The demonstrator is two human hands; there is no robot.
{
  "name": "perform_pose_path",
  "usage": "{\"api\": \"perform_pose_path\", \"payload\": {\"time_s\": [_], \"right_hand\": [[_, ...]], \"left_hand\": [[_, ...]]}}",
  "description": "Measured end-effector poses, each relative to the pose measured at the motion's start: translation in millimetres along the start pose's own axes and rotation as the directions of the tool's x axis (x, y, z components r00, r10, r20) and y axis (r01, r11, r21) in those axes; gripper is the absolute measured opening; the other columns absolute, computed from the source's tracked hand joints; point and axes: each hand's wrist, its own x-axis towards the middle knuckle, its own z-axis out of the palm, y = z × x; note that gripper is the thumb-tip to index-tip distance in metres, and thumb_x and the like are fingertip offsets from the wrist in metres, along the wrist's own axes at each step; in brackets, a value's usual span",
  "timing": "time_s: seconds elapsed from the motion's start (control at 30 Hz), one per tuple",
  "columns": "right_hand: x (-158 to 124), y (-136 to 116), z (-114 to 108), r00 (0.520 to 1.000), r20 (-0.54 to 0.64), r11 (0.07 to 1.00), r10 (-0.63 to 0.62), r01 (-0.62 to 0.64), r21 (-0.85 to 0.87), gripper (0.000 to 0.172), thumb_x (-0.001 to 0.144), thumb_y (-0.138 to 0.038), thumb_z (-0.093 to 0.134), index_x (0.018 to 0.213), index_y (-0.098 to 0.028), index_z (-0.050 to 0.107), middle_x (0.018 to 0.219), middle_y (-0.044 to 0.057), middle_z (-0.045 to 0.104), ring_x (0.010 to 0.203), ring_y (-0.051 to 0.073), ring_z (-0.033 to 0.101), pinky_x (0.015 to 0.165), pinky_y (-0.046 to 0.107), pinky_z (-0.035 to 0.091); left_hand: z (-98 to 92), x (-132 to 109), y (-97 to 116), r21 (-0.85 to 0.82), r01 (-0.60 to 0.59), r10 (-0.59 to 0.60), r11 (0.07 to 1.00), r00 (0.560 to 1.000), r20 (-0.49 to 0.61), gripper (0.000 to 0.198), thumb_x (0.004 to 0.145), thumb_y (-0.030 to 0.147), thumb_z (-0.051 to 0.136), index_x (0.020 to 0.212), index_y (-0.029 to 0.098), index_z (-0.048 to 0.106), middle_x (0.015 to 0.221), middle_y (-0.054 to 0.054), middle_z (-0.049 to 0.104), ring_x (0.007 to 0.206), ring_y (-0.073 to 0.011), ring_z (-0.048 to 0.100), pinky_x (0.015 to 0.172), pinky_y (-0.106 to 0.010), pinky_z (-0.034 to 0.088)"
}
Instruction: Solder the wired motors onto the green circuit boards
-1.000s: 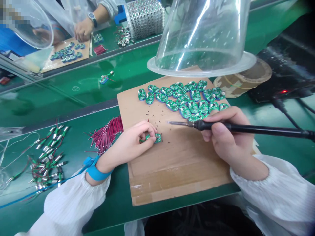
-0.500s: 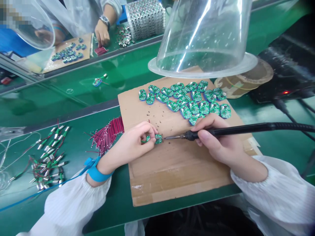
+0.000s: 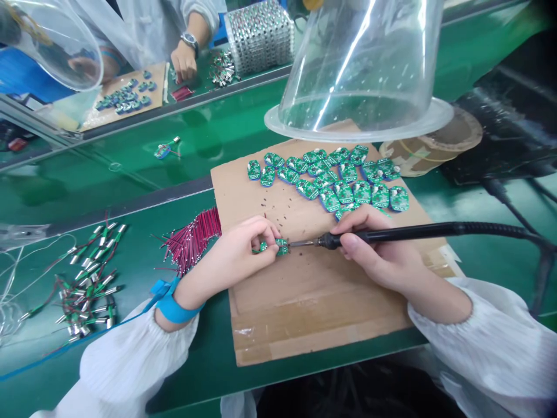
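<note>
My left hand (image 3: 250, 249) pinches a small green circuit board (image 3: 282, 247) over the cardboard sheet (image 3: 322, 325). Part of the board is hidden under my fingers. My right hand (image 3: 374, 249) is closed around the black handle of a soldering iron (image 3: 391, 234), held almost level. Its metal tip meets the right end of the board, or lies very close to it. Behind my hands, several more green boards (image 3: 343, 191) lie in rows on the cardboard. Left of the sheet is a fanned bundle of red wires (image 3: 194, 238) with bare ends.
Small motors with leads (image 3: 89, 290) are heaped on the left. A clear plastic funnel hood (image 3: 357, 75) hangs above the boards. Behind it stand a brown tape roll (image 3: 435, 145) and a black box (image 3: 505, 110). Across the divider, a co-worker's hand (image 3: 184, 61) rests near more boards.
The iron's tip has moved slightly left, closer over the board. My left hand keeps its pinch. The whole view has shifted a little.
</note>
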Motion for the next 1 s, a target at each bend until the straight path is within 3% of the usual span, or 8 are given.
{"api": "perform_pose_path", "payload": {"time_s": [0.3,0.7,0.8,0.93,1.0], "right_hand": [[-1,-4,2,0.982,-0.170,0.982,0.079,-0.047,0.183,0.008,0.098,-0.034,0.062,0.096,-0.026,0.064,0.064,-0.002,0.058,0.050,0.015,0.053,0.045,0.030,0.040],[2,-4,4,0.961,-0.278,0.992,0.012,0.024,0.126,0.009,0.100,-0.032,0.059,0.107,-0.025,0.060,0.066,-0.003,0.055,0.051,0.013,0.054,0.047,0.028,0.041],[2,-2,1,0.959,-0.282,0.997,0.011,0.011,0.075,0.012,0.100,-0.031,0.060,0.109,-0.025,0.059,0.065,-0.004,0.054,0.050,0.013,0.053,0.048,0.028,0.042],[3,1,1,0.946,-0.322,0.999,0.040,-0.031,0.033,0.012,0.101,-0.033,0.057,0.111,-0.026,0.058,0.063,-0.004,0.054,0.051,0.013,0.052,0.048,0.026,0.043],[3,0,2,0.938,-0.346,0.999,0.033,-0.033,0.007,0.012,0.102,-0.035,0.055,0.111,-0.027,0.058,0.063,-0.004,0.053,0.051,0.013,0.051,0.047,0.025,0.042]], "left_hand": [[0.1,1,-1,-0.010,0.002,-0.002,1.000,1.000,-0.003,0.013,0.085,0.008,0.062,0.082,0.020,0.057,0.111,0.003,0.066,0.081,-0.0107,0.055,0.074,-0.027,0.044],[-1.4,-2,-2,0.002,-0.018,0.018,1.000,1.000,-0.005,0.010,0.089,0.010,0.059,0.086,0.019,0.059,0.112,0.000,0.065,0.088,-0.0119,0.058,0.076,-0.026,0.045],[-7.3,-6,6,0.015,-0.098,0.096,0.995,0.987,0.127,0.008,0.090,0.016,0.065,0.096,0.020,0.061,0.118,-0.004,0.063,0.098,-0.0149,0.061,0.080,-0.027,0.049],[-30.8,-17,16,0.066,-0.200,0.159,0.978,0.906,0.392,0.013,0.092,0.019,0.066,0.105,0.021,0.064,0.115,-0.005,0.064,0.102,-0.0170,0.064,0.088,-0.028,0.053],[-54.8,-24,15,0.141,-0.167,0.111,0.976,0.934,0.341,0.018,0.096,0.023,0.062,0.114,0.024,0.064,0.111,-0.004,0.066,0.096,-0.0163,0.066,0.085,-0.028,0.055]]}}
